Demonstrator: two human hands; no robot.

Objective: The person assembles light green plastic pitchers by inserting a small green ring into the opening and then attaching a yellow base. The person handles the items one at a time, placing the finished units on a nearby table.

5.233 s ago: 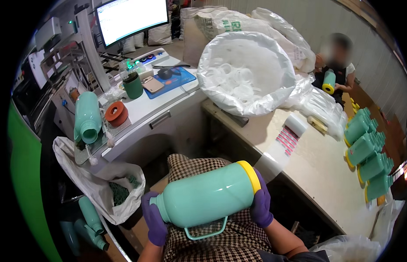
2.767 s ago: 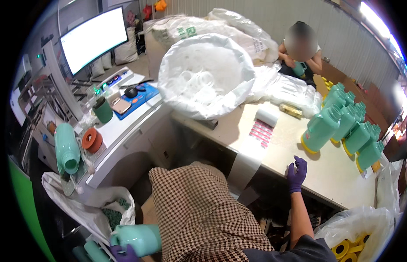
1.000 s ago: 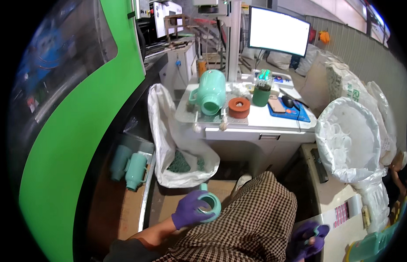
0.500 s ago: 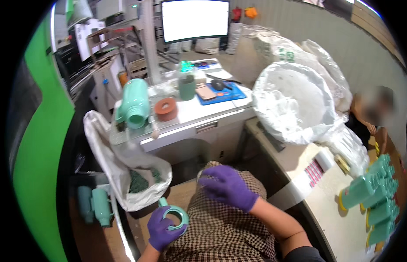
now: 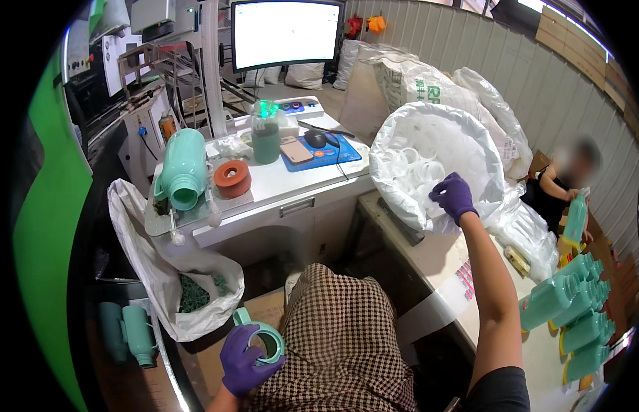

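Note:
My left hand (image 5: 249, 364), in a purple glove, is wrapped round a mint-green flask body (image 5: 273, 336) by my lap. Its round open mouth faces up, and a handle sticks out at the far left. At the upper right, my purple-gloved right hand (image 5: 457, 196) is inside the near side of a large tub with a white liner (image 5: 481, 137). Its fingers are bent and drawn together; whatever they pinch, if anything, does not show. White translucent plastic rings (image 5: 415, 165) lie heaped in the tub, just left of those fingers.
On the white desk are a lying green flask (image 5: 183, 165), an orange tape roll (image 5: 232, 178), a jar (image 5: 266, 141) and a phone (image 5: 296, 149). Below stands a white sack (image 5: 137, 226) with green scraps. Several green flasks (image 5: 549, 302) stand right; a co-worker (image 5: 549, 182) holds another.
My right hand has moved from above my lap up and right into the lined tub. My left hand keeps hold of the flask body. The co-worker now holds up a green flask.

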